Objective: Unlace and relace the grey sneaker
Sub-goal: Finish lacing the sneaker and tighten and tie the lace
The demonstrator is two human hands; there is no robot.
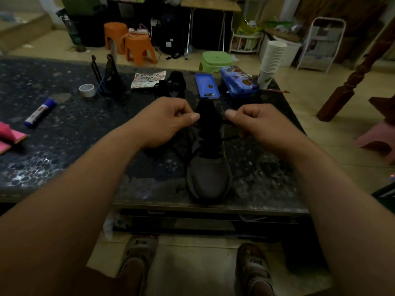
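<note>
The grey sneaker [208, 178] stands on the dark speckled table [74, 129], toe toward me near the front edge, its black tongue pointing away. Black laces [210, 155] cross its lower eyelets. My left hand [168, 122] is at the upper left of the shoe, thumb and fingers pinched on a black lace end. My right hand [263, 127] mirrors it at the upper right, pinched on the other lace end [229, 138], which runs down to the eyelets. Both hands hover just above the tongue.
A second black shoe [174, 85] lies behind. Nearby are a blue tin lid [207, 85], a blue pencil case [238, 81], stacked paper cups [272, 60], a tape roll [87, 90], a black stand [109, 79], a glue stick [40, 112] and a pink cloth [8, 138]. Stools stand on the floor beyond.
</note>
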